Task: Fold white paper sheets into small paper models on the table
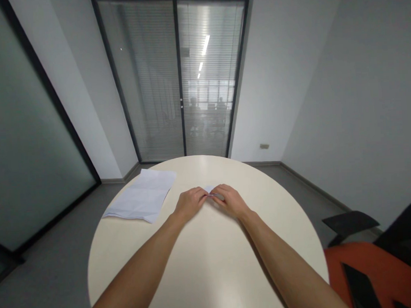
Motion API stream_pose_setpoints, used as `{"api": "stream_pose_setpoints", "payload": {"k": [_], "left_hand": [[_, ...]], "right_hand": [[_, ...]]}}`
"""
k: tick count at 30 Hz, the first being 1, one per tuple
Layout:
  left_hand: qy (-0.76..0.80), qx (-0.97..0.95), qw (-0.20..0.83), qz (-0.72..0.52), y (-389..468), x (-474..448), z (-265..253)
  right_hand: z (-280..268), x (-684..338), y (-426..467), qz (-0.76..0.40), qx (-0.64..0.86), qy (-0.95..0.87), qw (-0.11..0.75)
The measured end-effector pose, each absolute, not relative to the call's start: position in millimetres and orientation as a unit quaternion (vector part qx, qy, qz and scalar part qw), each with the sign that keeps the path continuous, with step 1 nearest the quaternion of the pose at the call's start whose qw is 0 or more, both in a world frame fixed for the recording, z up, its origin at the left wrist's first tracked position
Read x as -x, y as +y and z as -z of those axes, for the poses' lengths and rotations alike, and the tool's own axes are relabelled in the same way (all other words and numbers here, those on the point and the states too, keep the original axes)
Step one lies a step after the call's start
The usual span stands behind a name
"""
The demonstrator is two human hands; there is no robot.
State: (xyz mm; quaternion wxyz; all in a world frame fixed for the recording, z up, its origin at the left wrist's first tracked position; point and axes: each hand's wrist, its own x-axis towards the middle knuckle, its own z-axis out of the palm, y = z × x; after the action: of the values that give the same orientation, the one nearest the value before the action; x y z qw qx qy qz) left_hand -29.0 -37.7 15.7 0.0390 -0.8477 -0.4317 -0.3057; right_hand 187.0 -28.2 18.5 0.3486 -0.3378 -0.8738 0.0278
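Note:
Both forearms reach out over a round cream table [197,264], and the hands meet near its middle. Between the fingertips is a small folded piece of white paper [209,189], mostly covered by the fingers. My left hand [190,203] pinches its left side. On the other side, my right hand [230,201] grips the paper with thumb and fingers. The fingertips almost touch each other. How the paper is folded is too small to make out.
To the left on the table lie some creased white paper sheets [143,194]. An orange chair [380,273] with black armrests stands at the right. Beyond the table are glass panels with blinds [181,81] and white walls.

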Motion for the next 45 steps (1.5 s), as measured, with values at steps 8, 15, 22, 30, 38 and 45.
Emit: {"api": "stream_pose_setpoints", "payload": {"k": [8,15,22,30,38,45], "left_hand": [[-0.436,0.862,0.01,0.258,-37.1,30.4,-16.3],[-0.408,0.878,-0.036,0.249,-36.5,33.3,-9.9],[-0.405,0.878,-0.064,0.246,-39.7,31.2,-9.1],[-0.43,0.866,-0.056,0.248,-38.9,32.2,-9.1],[-0.397,0.876,-0.054,0.267,-35.1,34.4,-6.3],[-0.407,0.871,-0.076,0.266,-29.7,35.6,-0.1]], "right_hand": [[-15.7,-187.9,-30.3,-0.093,0.356,-0.871,0.326],[-8.5,-189.9,-25.8,-0.099,0.394,-0.87,0.28],[7.2,-197.5,-14.5,-0.066,0.384,-0.88,0.27],[-7.2,-194.9,-22.6,-0.05,0.391,-0.884,0.25],[4.5,-195.9,-18.9,-0.056,0.353,-0.903,0.237],[6.8,-197.9,-21.6,-0.081,0.431,-0.88,0.183]]}}
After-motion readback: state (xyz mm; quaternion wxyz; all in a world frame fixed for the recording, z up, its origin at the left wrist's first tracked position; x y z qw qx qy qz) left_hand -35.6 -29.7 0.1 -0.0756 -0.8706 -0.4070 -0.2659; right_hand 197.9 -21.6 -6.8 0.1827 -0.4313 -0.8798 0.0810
